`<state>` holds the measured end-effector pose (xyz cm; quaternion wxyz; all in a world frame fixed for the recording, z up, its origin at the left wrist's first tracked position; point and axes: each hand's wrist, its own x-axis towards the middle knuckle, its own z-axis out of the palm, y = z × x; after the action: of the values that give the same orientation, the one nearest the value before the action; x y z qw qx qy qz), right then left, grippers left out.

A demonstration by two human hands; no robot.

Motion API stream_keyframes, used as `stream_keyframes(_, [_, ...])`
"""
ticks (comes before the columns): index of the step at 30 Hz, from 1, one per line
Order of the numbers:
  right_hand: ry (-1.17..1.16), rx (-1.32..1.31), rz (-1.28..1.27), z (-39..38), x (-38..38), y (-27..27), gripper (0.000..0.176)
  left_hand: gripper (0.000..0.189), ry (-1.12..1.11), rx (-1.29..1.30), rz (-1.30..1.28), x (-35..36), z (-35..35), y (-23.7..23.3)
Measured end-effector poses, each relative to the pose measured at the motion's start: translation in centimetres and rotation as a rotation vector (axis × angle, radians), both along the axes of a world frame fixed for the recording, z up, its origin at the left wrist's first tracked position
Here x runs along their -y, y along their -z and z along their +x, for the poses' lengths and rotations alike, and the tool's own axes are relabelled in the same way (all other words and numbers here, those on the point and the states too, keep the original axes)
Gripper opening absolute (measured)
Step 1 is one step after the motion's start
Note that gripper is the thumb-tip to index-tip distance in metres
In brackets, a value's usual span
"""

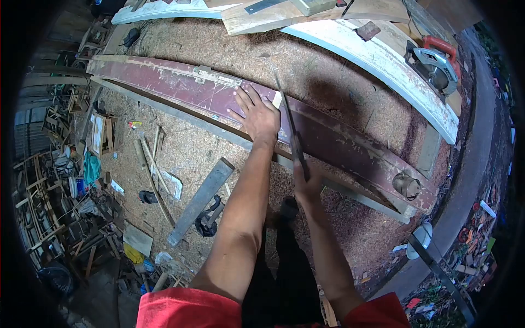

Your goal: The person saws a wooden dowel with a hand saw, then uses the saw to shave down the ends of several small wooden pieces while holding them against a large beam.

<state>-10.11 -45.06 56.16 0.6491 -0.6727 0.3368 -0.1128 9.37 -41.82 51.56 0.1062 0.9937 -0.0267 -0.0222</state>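
A long maroon board point(180, 90) with scraped paint lies across the view. My left hand point(258, 116) rests on it with the fingers spread, pressing down close to the saw. In my right hand point(307, 186), the fingers are wrapped round the handle of a handsaw point(291, 123). The saw is seen nearly edge-on, and its dark blade crosses the board just right of my left hand. A pale bare-wood patch point(277, 100) shows beside the blade. A metal latch plate point(219, 77) lies along the board's far edge. How deep the blade sits cannot be seen.
A circular saw point(435, 68) sits on a white curved board point(377, 60) at the upper right. A grey timber offcut point(201, 201) and thin sticks point(155, 175) lie on the sawdust-covered ground point(350, 249). Piled wood and scrap point(52, 213) stand at the left.
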Motion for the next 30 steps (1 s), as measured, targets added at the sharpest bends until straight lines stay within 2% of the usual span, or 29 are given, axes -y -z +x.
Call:
stream_keyframes(2, [0.037,0.084,-0.016,-2.2,-1.6,0.5,0.035,0.065,-0.003,0.003,-0.020,0.1,0.3,0.1])
stream_keyframes(6, [-0.077,-0.098,-0.171,0.6,0.4,-0.5,0.030,0.065,0.007,0.029,0.001,-0.1,0.2,0.1])
stream_keyframes(9, [-0.028,-0.052,-0.094,1.5,0.8,0.6,0.029,0.064,0.003,0.014,-0.007,0.1,0.1,-0.1])
stream_keyframes(11, [0.025,0.021,-0.060,-2.1,-1.3,0.8,0.030,0.064,0.004,0.020,-0.008,0.0,0.1,0.2])
stream_keyframes(13, [0.068,0.070,-0.090,-2.3,-1.7,-1.2,0.034,0.064,-0.003,0.030,-0.022,0.2,0.3,0.1])
stream_keyframes(17, [0.031,-0.084,-0.085,2.5,0.7,-0.4,0.034,0.064,-0.007,0.028,-0.020,-0.1,0.0,0.3])
stream_keyframes(20, [-0.018,0.007,-0.166,-1.2,-0.3,-0.6,0.037,0.063,0.002,0.032,-0.005,0.1,-0.1,0.2])
stream_keyframes(23, [0.016,0.050,-0.037,-2.8,-0.9,-0.7,0.037,0.062,-0.008,0.053,-0.024,-0.1,0.1,0.3])
stream_keyframes(27, [0.028,-0.062,-0.044,2.1,1.0,-0.3,0.035,0.062,-0.006,0.068,-0.033,0.0,-0.1,0.5])
stream_keyframes(30, [-0.034,0.019,-0.126,-2.3,-0.5,-1.5,0.036,0.063,-0.004,0.068,-0.035,0.1,0.3,0.4])
